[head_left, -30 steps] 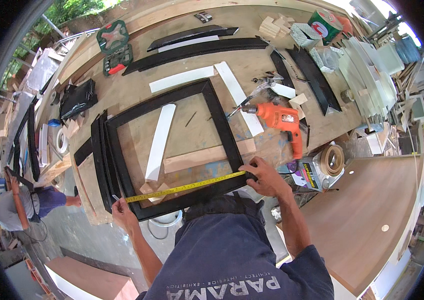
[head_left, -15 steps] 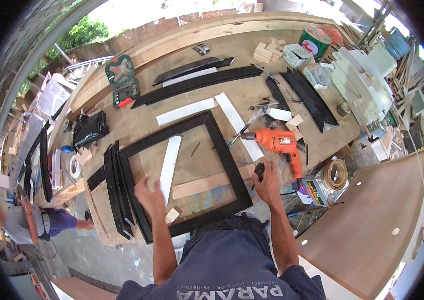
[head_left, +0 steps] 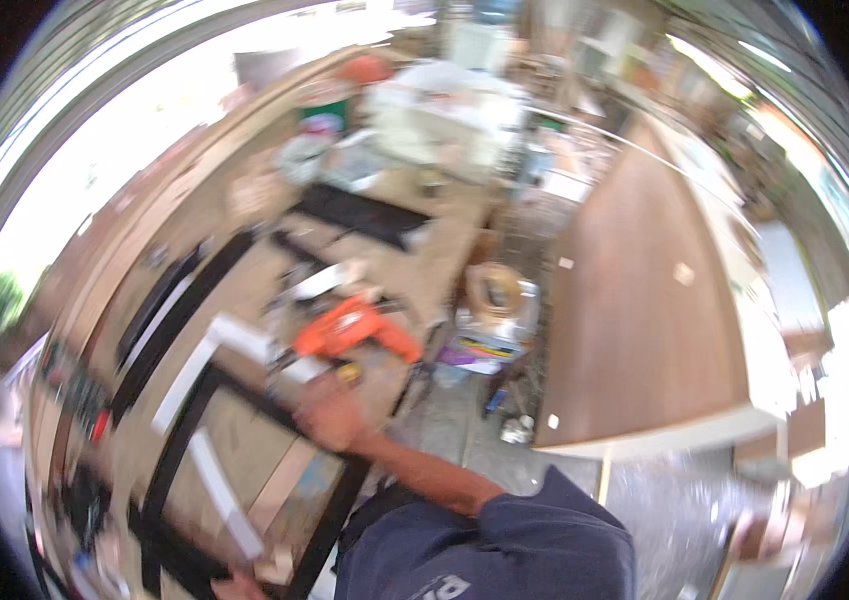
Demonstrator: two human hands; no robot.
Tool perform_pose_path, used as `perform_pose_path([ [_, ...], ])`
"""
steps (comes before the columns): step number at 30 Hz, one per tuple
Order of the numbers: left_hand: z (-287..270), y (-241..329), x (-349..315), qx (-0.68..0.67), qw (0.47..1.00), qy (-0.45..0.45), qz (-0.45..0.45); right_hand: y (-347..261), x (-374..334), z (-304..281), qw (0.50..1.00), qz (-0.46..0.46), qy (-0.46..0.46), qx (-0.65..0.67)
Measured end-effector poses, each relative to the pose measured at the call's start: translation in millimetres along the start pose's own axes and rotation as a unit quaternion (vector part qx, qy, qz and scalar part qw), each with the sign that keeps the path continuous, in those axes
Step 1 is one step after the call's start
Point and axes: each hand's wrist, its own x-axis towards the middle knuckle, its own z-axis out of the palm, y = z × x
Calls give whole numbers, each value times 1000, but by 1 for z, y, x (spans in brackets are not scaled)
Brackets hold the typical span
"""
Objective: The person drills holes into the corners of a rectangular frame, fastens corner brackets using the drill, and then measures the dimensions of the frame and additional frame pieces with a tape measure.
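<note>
The view is smeared by motion. My right hand (head_left: 333, 412) is over the right side of a black rectangular frame (head_left: 173, 450), close to an orange power drill (head_left: 355, 328). By its fingertips is a small yellow-and-black thing (head_left: 348, 373), too blurred to name; whether the fingers grip it does not show. At the bottom edge, part of my left hand (head_left: 237, 587) shows beside the frame's near side, its fingers blurred. A white strip (head_left: 225, 490) lies inside the frame, next to a pale wooden board (head_left: 282, 487).
Black lengths (head_left: 185, 325) and an angled white strip (head_left: 185, 385) lie farther back on the workbench (head_left: 435, 225). A green can (head_left: 323, 115) and pale bins (head_left: 445, 120) stand at its far end. Right of the bench is a large brown panel (head_left: 645, 300); another person (head_left: 0, 440) is at far left.
My head has turned right, so the bench has shifted left and the brown panel fills more of the view. My right hand has come nearer the drill. My left hand now shows only partly.
</note>
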Motion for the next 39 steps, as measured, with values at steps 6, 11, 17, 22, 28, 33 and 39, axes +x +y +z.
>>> perform_pose_path([
  [6,7,2,23,-6,1000,7,-1,-35,-4,40,999,-16,17,41],
  [11,5,35,32,-74,973,116,184,-37,15,44,996,57,-21,63],
  [17,-23,127,-4,-223,919,15,324,-56,31,13,970,58,38,232],
  [22,-62,188,-41,-338,842,-117,403,-78,33,-28,935,-56,221,271],
  [28,-110,210,-64,-411,774,-247,413,-90,-29,-163,645,-50,-92,757],
  [33,-143,207,-51,-454,758,-312,350,-62,-35,-175,713,33,3,701],
  [39,-197,138,-11,-561,760,-281,168,-30,-87,-201,785,101,70,607],
])
